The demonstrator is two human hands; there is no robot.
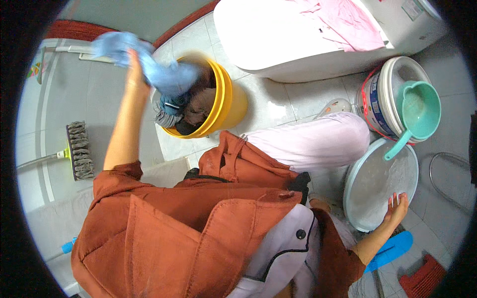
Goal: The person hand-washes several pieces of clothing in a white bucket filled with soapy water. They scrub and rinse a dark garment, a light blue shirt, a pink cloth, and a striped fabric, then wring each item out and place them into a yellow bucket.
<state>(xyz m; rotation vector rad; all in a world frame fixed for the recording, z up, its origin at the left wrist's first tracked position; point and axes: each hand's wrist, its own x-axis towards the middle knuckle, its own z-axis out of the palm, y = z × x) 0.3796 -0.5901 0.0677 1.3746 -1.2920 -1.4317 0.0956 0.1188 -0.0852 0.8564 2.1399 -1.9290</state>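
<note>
My left hand [136,74] grips a light blue cloth [128,46], blurred by motion, whose end hangs over the mouth of a yellow bucket [234,104]. Dark and grey clothes [199,106] fill that bucket, with a grey striped piece [166,116] draped at its rim. On the other side, my right hand [397,209] is empty, fingers spread, above the near edge of a pale blue basin [350,193]. Cloudy, greyish water [384,182] stands in the basin. Whether my right fingers touch the water or rim, I cannot tell.
A teal dipper [423,111] rests on a lidded white bucket [372,100]. Pink cloth [346,22] lies on the white toilet lid [257,37]. A mop [80,151] leans at left. Near my right arm are a blue object [393,247] and a red ridged one [423,277].
</note>
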